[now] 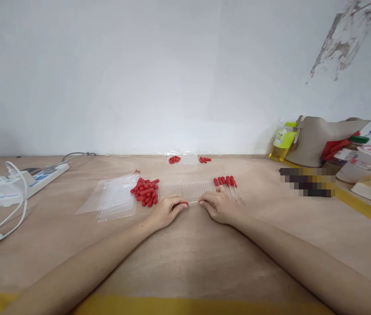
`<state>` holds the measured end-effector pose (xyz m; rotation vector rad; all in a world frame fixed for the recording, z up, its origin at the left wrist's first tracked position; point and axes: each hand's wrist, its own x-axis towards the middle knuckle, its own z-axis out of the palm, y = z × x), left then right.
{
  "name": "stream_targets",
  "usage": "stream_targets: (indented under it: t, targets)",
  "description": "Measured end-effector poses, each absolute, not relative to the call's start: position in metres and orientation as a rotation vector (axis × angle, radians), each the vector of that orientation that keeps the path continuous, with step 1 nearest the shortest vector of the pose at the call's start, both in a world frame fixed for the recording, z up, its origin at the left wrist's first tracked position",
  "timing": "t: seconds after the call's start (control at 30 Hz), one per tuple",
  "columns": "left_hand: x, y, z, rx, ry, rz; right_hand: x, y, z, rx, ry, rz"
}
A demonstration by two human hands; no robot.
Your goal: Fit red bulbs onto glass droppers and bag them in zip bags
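Observation:
My left hand (169, 211) pinches a red rubber bulb (185, 203), only partly seen between the fingertips. Opposite it, my right hand (218, 205) is closed on a clear glass dropper tube (194, 202) that lies level and reaches toward the bulb; whether the tube's end is inside the bulb I cannot tell. Behind both hands lies a row of clear tubes (187, 189), side by side. A heap of loose red bulbs (145, 191) is by my left hand. Beyond my right hand are several droppers with red bulbs fitted (227, 180), their tubes pointing toward me.
Clear plastic bags (116, 201) lie left of the bulb heap. Two small groups of red bulbs rest on a clear bag (187, 159) by the wall. A power strip (46, 179) with cables is far left; a yellow-green bottle (283, 142), a grey bag (316, 140) and a tub (364, 164) stand right.

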<state>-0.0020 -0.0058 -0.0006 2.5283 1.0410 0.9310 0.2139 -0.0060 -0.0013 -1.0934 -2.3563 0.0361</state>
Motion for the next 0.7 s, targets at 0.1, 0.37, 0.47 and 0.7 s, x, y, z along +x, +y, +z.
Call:
stream_targets:
  t: [0.1,0.37,0.47,0.7]
  targets:
    - [-0.002,-0.005,-0.002,2.554,1.063,0.943,0.212,-0.009,-0.002,-1.099,-2.367,0.018]
    - [-0.001,-0.007,-0.003,2.617,0.947,0.929,0.209,-0.013,-0.001,-1.072,-2.415,0.118]
    - [-0.001,-0.007,-0.003,2.627,0.922,0.911,0.207,-0.012,-0.001,-1.094,-2.433,0.168]
    - [-0.003,-0.001,-0.001,2.579,0.937,0.945,0.206,-0.011,0.015,-1.073,-2.537,0.099]
